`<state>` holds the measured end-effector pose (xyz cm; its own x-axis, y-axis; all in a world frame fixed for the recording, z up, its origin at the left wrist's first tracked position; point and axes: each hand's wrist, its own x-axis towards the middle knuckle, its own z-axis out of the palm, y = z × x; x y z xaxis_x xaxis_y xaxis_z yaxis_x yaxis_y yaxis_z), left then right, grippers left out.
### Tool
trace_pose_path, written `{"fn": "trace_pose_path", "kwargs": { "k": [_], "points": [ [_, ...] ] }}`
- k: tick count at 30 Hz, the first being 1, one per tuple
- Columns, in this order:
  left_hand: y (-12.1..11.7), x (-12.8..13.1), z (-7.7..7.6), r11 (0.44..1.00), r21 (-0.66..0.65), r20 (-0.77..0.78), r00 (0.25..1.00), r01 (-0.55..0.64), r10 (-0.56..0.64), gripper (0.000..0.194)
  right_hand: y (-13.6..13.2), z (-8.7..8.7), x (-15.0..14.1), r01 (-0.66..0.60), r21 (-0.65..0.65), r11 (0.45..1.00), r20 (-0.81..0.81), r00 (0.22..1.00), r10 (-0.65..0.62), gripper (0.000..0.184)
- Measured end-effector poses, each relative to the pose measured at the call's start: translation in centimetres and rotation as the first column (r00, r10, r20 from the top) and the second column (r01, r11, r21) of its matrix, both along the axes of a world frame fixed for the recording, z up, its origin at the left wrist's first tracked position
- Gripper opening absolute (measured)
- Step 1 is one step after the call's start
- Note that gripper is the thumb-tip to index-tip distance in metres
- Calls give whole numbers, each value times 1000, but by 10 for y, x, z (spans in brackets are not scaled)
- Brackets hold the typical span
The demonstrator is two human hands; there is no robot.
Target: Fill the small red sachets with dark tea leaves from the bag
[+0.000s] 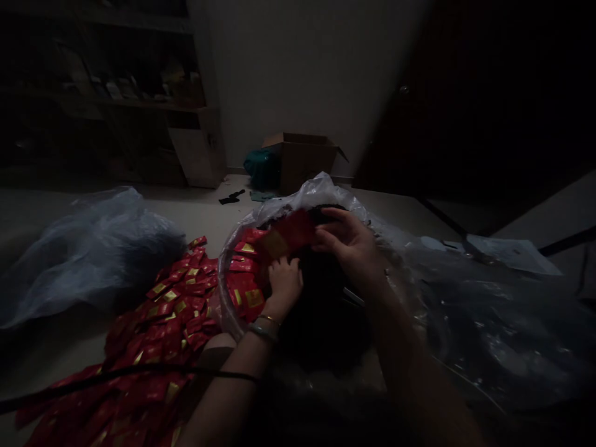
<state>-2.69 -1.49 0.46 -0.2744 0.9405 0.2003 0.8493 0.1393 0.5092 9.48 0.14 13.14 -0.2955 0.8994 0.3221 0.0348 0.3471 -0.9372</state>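
Note:
A red packet [292, 234] with a gold patch is pinched at its right end by my right hand [347, 242], above the mouth of a large clear plastic bag [321, 189]. Just below the packet, my left hand [285, 284] has its fingers curled inward; what they grip, if anything, is hidden. Dark material [321, 335] fills the middle of the bag, its kind lost in the dim light. More red packets [246, 292] with gold patches lie inside the bag's left side. A small pale strip [354, 297] shows on the dark material.
A large heap of red packets [153, 347] covers the floor at left, beside a filled translucent bag [102, 248]. Clear plastic [503, 329] spreads at right. An open cardboard box [307, 161] and a teal bag [261, 169] stand by the wall. A black cord [139, 369] crosses the lower left.

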Motion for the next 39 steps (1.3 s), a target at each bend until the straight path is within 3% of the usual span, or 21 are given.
{"fn": "trace_pose_path", "kwargs": {
  "k": [3, 5, 7, 9, 12, 15, 18, 24, 31, 39],
  "points": [
    [-2, -22, 8, 976, -8, -165, 963, -217, 213, 43, -1, 1, -14, -223, -74, 972, -91, 972, 216, 46],
    [-2, -40, 11, 954, -110, -172, 950, -280, 259, 45, 6, -12, -7, -225, -127, 966, -86, 973, 216, 40],
    [0, -54, 12, 938, -237, -96, 967, -252, 236, 43, 16, -35, 8, -168, -191, 967, -44, 986, 163, 37],
    [1, -61, 12, 950, -257, 14, 982, -179, 189, 36, 26, -63, 23, -111, -252, 961, 36, 992, 124, 36],
    [4, -58, 11, 997, -68, 288, 957, 41, -20, 29, 34, -101, 38, -4, -197, 980, 172, 984, 39, 40],
    [5, -46, 10, 951, 114, 583, 755, 289, -299, 33, 33, -121, 45, 85, -12, 996, 276, 958, -78, 54],
    [6, -30, 7, 909, 170, 694, 609, 380, -384, 33, 27, -123, 47, 81, 172, 982, 328, 935, -134, 56],
    [6, -7, 1, 912, 227, 697, 597, 341, -397, 31, 16, -123, 42, 106, 410, 906, 379, 883, -275, 39],
    [6, -10, 0, 892, 265, 662, 603, 367, -445, 28, 18, -127, 41, 137, 532, 836, 354, 860, -367, 50],
    [6, -8, 0, 913, 240, 726, 564, 329, -394, 27, 20, -126, 43, 121, 780, 614, 278, 812, -513, 40]
  ]
}}
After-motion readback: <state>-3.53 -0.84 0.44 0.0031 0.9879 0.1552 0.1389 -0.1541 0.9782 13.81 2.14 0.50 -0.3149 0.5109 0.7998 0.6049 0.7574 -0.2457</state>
